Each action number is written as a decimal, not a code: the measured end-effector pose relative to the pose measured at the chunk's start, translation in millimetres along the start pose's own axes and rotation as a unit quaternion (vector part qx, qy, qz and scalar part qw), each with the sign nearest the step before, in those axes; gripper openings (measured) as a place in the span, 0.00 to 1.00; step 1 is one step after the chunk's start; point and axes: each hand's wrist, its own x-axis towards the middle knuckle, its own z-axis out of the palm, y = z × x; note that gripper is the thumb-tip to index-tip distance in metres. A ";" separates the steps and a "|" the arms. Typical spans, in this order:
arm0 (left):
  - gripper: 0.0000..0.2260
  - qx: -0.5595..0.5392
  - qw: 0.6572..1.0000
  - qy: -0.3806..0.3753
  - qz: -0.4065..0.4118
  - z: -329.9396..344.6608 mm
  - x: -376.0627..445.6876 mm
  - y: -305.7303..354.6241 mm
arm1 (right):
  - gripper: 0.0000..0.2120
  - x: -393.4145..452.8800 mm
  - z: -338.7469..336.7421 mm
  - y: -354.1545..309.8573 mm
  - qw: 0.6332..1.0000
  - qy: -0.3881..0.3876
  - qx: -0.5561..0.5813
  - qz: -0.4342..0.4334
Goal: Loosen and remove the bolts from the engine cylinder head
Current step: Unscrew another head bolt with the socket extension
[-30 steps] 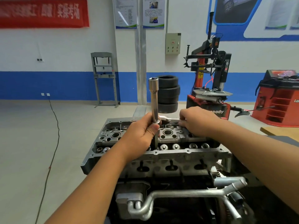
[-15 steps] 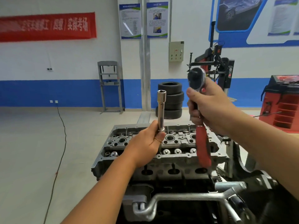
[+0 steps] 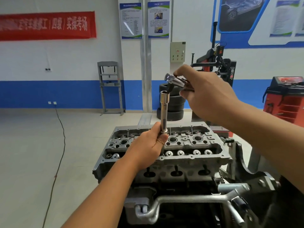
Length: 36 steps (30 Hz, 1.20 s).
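Gripping an upright long socket (image 3: 163, 111) above the cylinder head (image 3: 189, 142), the left hand (image 3: 148, 148) offers its open top to the ratchet (image 3: 174, 81), clasped in the right hand (image 3: 207, 94) just above and right.

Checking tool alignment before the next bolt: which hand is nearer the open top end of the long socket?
Right. The right hand holds the ratchet just above the long socket top; the left hand grips the socket's lower end, over the cylinder head.
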 end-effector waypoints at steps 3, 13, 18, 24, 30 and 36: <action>0.05 0.000 1.000 0.003 0.004 0.5 0.5 -0.3 | 0.16 3.8 -4.8 -1.7 0.999 0.002 -0.023 -0.023; 0.05 -0.021 1.000 0.000 0.014 -0.8 0.5 -0.7 | 0.22 16.4 -27.1 -26.0 0.974 -0.055 -0.195 -0.098; 0.06 -0.048 0.999 0.010 0.013 -1.6 -0.8 3.4 | 0.18 22.4 -43.9 -44.9 0.951 -0.100 -0.252 -0.145; 0.05 -0.084 0.996 0.030 0.012 -0.8 -3.6 8.1 | 0.14 24.0 -45.9 -53.7 0.967 -0.168 -0.160 -0.109; 0.08 -0.242 0.965 0.101 -0.010 -15.4 15.4 55.8 | 0.14 29.5 -46.9 -63.7 0.972 -0.204 -0.103 -0.061; 0.21 -0.241 0.911 0.326 -0.082 -9.2 58.9 90.1 | 0.09 28.1 -41.2 -75.3 0.974 -0.181 -0.121 -0.059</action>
